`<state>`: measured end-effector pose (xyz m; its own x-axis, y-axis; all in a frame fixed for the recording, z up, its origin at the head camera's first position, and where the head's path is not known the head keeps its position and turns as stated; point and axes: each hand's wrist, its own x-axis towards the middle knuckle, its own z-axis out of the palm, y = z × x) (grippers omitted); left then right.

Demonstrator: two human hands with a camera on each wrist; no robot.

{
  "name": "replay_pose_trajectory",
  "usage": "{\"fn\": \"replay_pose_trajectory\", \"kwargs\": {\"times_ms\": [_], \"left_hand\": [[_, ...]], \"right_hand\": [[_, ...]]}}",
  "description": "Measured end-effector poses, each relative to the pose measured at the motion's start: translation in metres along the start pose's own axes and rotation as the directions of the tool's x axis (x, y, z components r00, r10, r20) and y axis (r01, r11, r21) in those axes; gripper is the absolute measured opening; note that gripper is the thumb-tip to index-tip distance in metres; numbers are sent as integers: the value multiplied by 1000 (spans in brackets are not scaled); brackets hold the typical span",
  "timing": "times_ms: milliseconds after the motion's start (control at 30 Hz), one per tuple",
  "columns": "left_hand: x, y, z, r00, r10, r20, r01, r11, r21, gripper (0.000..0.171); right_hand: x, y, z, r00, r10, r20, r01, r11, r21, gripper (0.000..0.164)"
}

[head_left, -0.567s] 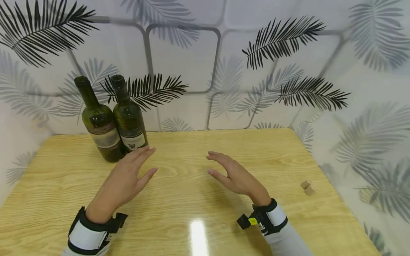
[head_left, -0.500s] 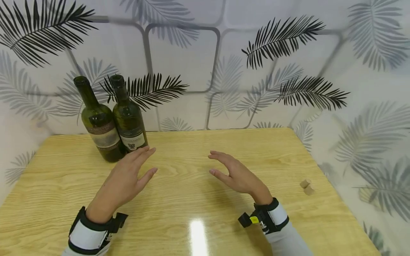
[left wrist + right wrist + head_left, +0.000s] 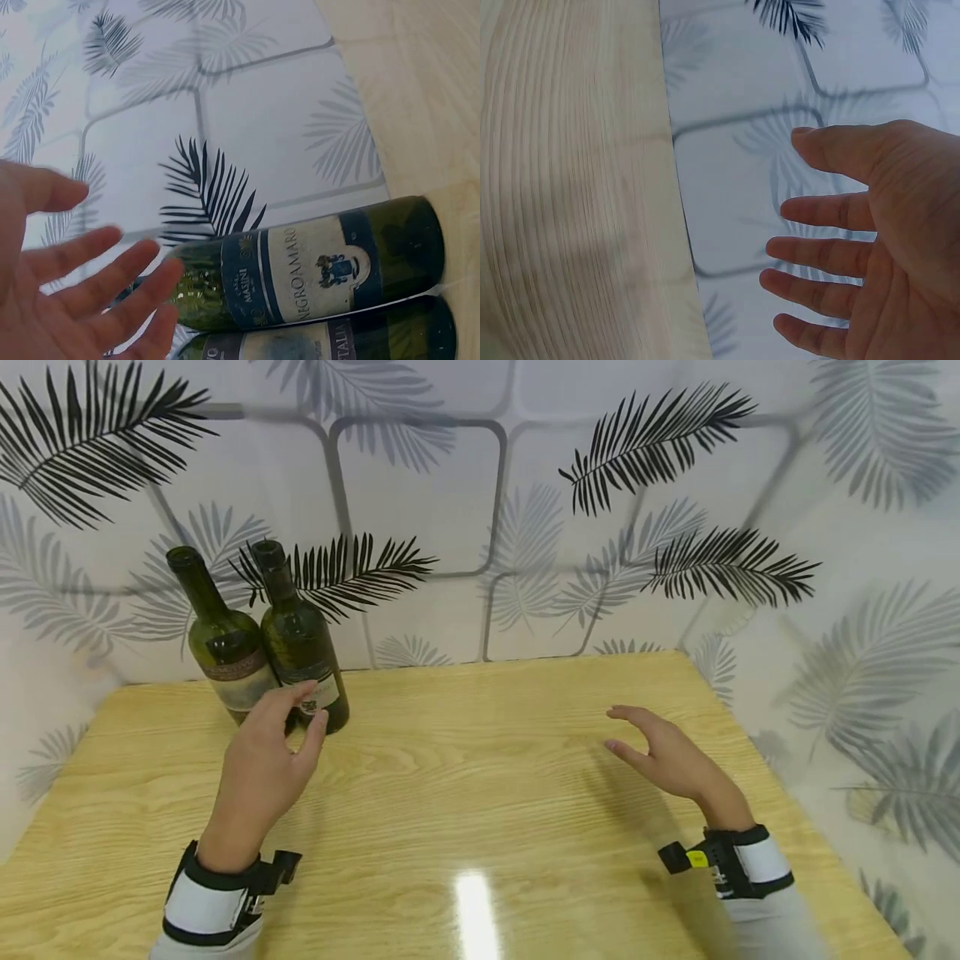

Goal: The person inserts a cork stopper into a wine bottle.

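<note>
Two green wine bottles stand upright side by side at the back left of the wooden table. The right-hand bottle [image 3: 302, 639] carries a pale label, which reads "NEGROAMARO" in the left wrist view; the left-hand bottle [image 3: 221, 639] has a dark-and-white label. In front of them is my left hand [image 3: 258, 768], fingers loosely bent and thumb apart, overlapping both labels in the head view. It holds nothing. My right hand [image 3: 675, 764] hovers over the right side of the table with spread, relaxed fingers and nothing in its grasp. Two small cork-like pieces seen earlier are hidden behind it.
The wooden table [image 3: 465, 760] backs onto a wall [image 3: 420, 493] with a leaf pattern, and the same pattern runs along its right side. Bright light reflects off the table's front middle. Each wrist wears a strapped camera.
My right hand has moved right, over where the two small pieces lay. My left hand has shifted slightly left and forward toward the bottles, its fingers bending a little more.
</note>
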<state>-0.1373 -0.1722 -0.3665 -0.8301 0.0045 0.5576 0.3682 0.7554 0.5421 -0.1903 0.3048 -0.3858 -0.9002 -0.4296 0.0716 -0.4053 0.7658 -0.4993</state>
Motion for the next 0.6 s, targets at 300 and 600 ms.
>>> {"fn": "replay_pose_trajectory", "kwargs": {"times_ms": [300, 600], "left_hand": [[22, -16, 7, 956, -106, -273, 63, 985, -160, 56], [54, -29, 24, 932, -162, -323, 94, 972, -216, 79]], "right_hand": [[-22, 55, -21, 976, 216, -29, -218, 974, -67, 62], [-28, 88, -25, 935, 352, 40, -342, 925, -163, 66]]}}
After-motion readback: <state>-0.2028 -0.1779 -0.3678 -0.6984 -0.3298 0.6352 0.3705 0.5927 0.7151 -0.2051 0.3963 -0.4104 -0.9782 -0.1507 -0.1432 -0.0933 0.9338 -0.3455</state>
